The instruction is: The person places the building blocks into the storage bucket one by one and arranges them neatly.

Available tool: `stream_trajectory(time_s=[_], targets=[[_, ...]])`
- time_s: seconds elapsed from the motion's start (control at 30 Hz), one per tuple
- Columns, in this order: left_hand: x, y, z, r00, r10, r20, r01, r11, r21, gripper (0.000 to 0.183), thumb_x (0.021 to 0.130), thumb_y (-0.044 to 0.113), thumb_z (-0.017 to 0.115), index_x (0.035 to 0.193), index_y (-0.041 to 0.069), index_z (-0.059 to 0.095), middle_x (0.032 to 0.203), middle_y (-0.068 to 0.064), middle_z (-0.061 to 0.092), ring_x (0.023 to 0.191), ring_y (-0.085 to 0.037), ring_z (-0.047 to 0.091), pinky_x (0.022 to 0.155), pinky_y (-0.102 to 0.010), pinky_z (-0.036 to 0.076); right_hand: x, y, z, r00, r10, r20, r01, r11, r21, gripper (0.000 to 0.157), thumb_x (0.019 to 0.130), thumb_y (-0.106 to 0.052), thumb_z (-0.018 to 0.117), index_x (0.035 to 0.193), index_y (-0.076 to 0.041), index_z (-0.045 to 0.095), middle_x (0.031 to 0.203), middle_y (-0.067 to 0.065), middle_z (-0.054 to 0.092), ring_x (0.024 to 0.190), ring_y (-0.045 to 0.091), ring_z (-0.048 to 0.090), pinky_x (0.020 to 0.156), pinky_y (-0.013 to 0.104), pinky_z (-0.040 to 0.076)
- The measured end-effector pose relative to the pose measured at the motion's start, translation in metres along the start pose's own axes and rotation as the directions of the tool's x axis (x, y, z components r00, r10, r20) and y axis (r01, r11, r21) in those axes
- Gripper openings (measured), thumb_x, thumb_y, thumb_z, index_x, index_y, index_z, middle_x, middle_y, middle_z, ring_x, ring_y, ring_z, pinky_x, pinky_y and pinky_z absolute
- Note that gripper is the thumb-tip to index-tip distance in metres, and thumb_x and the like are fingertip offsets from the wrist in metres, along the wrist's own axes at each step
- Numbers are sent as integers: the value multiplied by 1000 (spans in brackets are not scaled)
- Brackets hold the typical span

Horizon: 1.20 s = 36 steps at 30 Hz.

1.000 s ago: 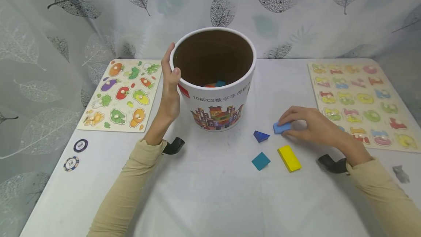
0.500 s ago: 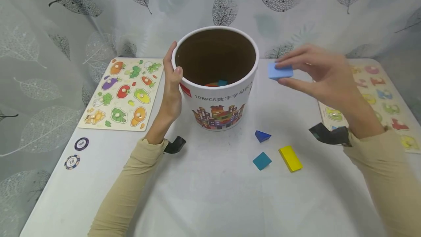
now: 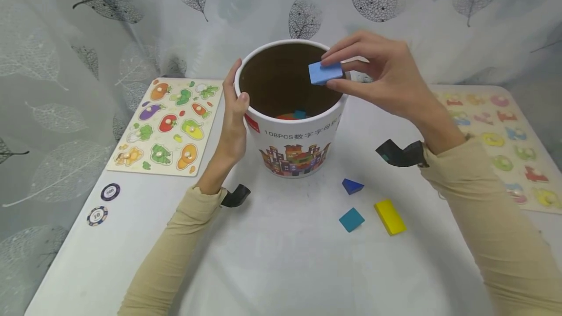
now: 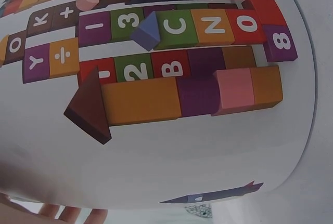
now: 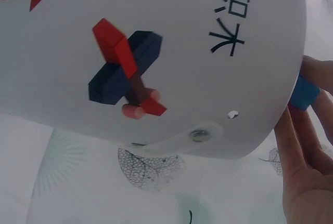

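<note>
A white printed bucket (image 3: 298,140) stands upright on the table, its open top tilted into view with a few coloured blocks (image 3: 300,114) at the bottom. My left hand (image 3: 234,121) grips its left side, thumb at the rim. Between thumb and fingers, my right hand (image 3: 382,74) pinches a light blue block (image 3: 324,72) over the right part of the bucket's mouth. The right wrist view shows the same blue block (image 5: 304,93) beside the rim, partly hidden by the fingers. Several printed letter blocks on the bucket wall (image 4: 156,156) fill the left wrist view.
On the table in front lie a dark blue triangular block (image 3: 352,186), a teal block (image 3: 351,220) and a yellow block (image 3: 390,217). A vegetable puzzle board (image 3: 169,128) and two chips (image 3: 110,192) are at left; a number puzzle board (image 3: 505,145) is at right.
My right hand has lifted the light blue block off the table and carried it up and left to over the bucket's mouth. The left hand keeps its grip on the bucket.
</note>
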State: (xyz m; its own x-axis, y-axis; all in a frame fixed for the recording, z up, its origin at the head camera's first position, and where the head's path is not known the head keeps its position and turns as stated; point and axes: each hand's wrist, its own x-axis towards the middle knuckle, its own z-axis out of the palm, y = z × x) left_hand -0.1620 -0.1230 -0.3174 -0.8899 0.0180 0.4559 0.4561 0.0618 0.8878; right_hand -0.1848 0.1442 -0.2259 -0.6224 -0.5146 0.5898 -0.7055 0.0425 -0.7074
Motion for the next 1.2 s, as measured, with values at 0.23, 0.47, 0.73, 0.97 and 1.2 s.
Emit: stream_trajectory(time_s=[0.23, 0.47, 0.73, 0.97, 1.2], targets=[[-1, 0, 0, 1000, -8, -2, 8, 1000, 15, 90, 83, 69, 42, 155, 22, 17, 154, -1, 29, 137, -19, 34, 114, -51, 28, -8, 3, -4, 1000, -4, 5, 3, 1000, 25, 36, 73, 19, 72, 108, 12, 66, 110, 5, 66, 106, 20, 62, 93, 23, 52], [-1, 1, 0, 1000, -1, -8, 1, 1000, 16, 88, 84, 67, 42, 155, 22, 18, 154, -1, 31, 138, -22, 35, 114, -55, 28, -33, -9, -10, 998, -61, 33, 59, 997, 45, 37, 71, 14, 76, 108, 12, 67, 109, 11, 68, 105, 23, 62, 95, 25, 51], [0, 3, -2, 1000, 0, -28, 0, 1000, 15, 91, 82, 68, 44, 155, 20, 19, 154, -1, 32, 138, -22, 34, 113, -53, 29, -85, 3, -4, 988, 56, 146, -40, 994, -105, 47, 66, 17, 78, 107, -4, 72, 106, 2, 69, 102, 13, 62, 92, 17, 49], [0, 3, 0, 1000, 2, -25, -1, 1000, 29, 91, 83, 70, 44, 155, 21, 19, 154, 0, 32, 137, -20, 34, 113, -52, 30, -128, 37, 14, 912, 288, 291, -215, 942, -257, 41, 75, -5, 82, 112, -20, 72, 106, -8, 68, 99, 8, 63, 87, 23, 53], [-1, 3, 1, 1000, 6, -15, -6, 1000, 9, 83, 85, 64, 43, 154, 26, 19, 153, 3, 33, 137, -18, 34, 113, -49, 29, -149, 50, 27, 762, 520, 385, -363, 836, -411, 34, 78, -20, 81, 111, -20, 73, 105, -8, 68, 97, 9, 64, 90, 37, 55]])
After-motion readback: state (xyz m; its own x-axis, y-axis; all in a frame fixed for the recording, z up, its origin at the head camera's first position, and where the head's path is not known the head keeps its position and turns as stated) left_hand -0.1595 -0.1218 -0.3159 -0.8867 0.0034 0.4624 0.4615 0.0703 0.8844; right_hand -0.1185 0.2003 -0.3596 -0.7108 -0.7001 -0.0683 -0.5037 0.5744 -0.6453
